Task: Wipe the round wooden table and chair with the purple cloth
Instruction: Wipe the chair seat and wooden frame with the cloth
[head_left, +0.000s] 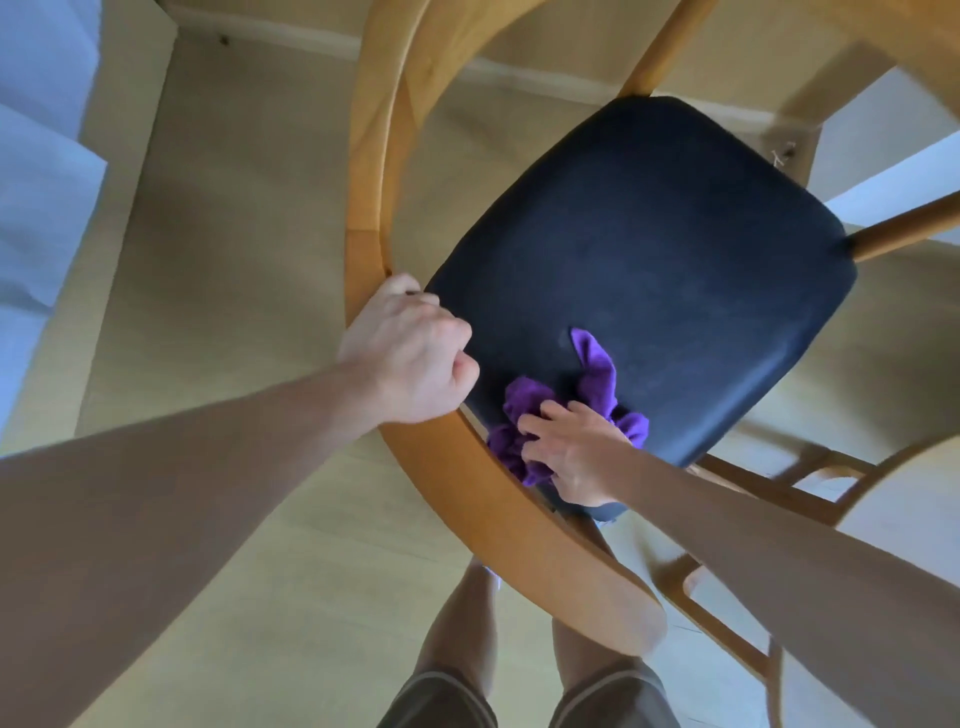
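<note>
Head view is looking straight down over a wooden chair (498, 519) with a dark padded seat (649, 260). The left hand (410, 353) is gripping the curved wooden backrest rail with its fingers curled round it, steadying the chair. The right hand (571, 452) is pressing the bunched purple cloth (597, 379) against the near edge of the seat, fingers bent and digging into the fabric; part of the cloth is trailing out onto the seat pad beyond the fingers. Pale wooden beams are crossing the top of the frame beyond the chair, possibly the table's underframe, though I cannot tell; no tabletop is plainly showing. The floor (234, 260) below is a light wood tone, and the person's legs in shorts are showing at the bottom.

By my judgement the chair-wiping step is in hand, on the seat. The next move is calling for sweeping the cloth across the rest of the pad, then over the wooden frame.

No brand, label or readable writing is showing anywhere.
</note>
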